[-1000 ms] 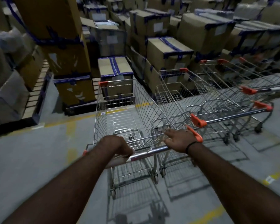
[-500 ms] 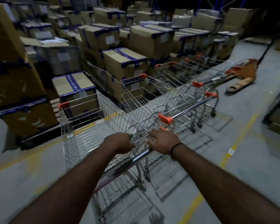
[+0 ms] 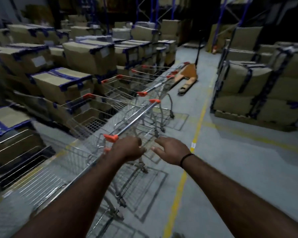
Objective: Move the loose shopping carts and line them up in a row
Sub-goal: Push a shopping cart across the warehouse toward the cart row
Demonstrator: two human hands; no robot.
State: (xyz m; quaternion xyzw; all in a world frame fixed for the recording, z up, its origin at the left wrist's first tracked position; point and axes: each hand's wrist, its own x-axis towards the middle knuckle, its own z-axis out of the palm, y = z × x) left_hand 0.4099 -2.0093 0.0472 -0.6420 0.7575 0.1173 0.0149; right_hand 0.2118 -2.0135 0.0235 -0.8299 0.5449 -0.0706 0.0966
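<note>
The nearest wire shopping cart (image 3: 50, 177) stands at lower left, its handle's orange end cap (image 3: 107, 150) just left of my left wrist. Beyond it a row of similar carts (image 3: 136, 115) with orange-capped handles runs away along the boxes. My left hand (image 3: 127, 149) hovers past the handle's end with loosely curled fingers, and I see nothing in them. My right hand (image 3: 170, 150) is off the cart, over the floor, fingers spread. The view is blurred.
Stacked cardboard boxes (image 3: 62, 83) with blue tape line the left side, close against the carts. More boxes on pallets (image 3: 244, 86) stand at right. An orange pallet jack (image 3: 187, 74) lies beyond the row. A yellow floor line (image 3: 196, 127) runs along the aisle.
Both hands gripped the cart's handle before; now they are off it, to the right of its end. The view has swung right, and the cart sits beside the row.
</note>
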